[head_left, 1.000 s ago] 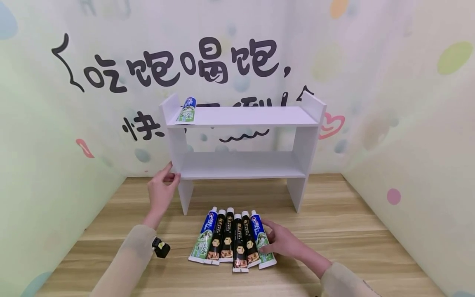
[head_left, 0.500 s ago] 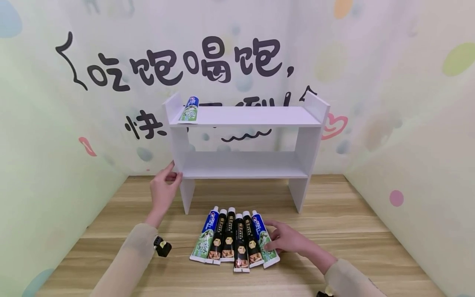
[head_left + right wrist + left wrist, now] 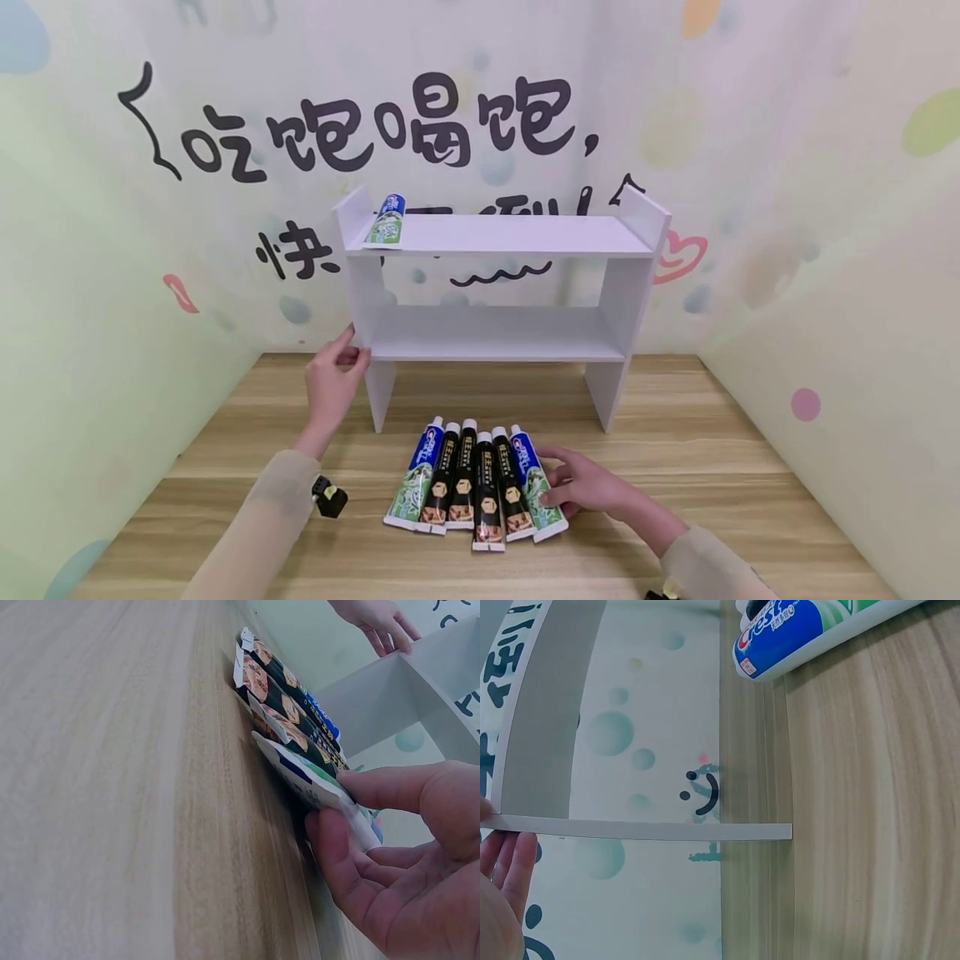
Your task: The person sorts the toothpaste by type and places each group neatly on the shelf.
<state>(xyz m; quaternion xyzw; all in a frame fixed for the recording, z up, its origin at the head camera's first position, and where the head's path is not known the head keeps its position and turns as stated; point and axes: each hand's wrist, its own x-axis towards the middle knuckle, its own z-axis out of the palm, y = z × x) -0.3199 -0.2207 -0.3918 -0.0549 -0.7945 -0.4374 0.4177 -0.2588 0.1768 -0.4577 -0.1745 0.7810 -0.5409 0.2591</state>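
Observation:
My left hand (image 3: 334,383) grips the left side panel of a white two-tier shelf (image 3: 495,333). In the left wrist view the thumb lies on one side of that panel (image 3: 652,829) and the fingers on the other. My right hand (image 3: 592,485) pinches a blue and green toothpaste tube (image 3: 537,487), rightmost in a row on the table. The right wrist view shows thumb and fingers on either side of this tube (image 3: 315,784). Left of it lie several black toothpaste tubes (image 3: 487,492) and another blue and green toothpaste tube (image 3: 416,479).
One more blue and green toothpaste tube (image 3: 387,222) lies on the shelf's top board, at its left end. The shelf stands at the back of the wooden table (image 3: 360,567), before a printed wall (image 3: 480,50). Side walls flank the table left and right.
The lower end of the rightmost tube has swung slightly right, away from the black tubes, with my right hand. My left hand keeps its place on the shelf. The head view has shifted slightly.

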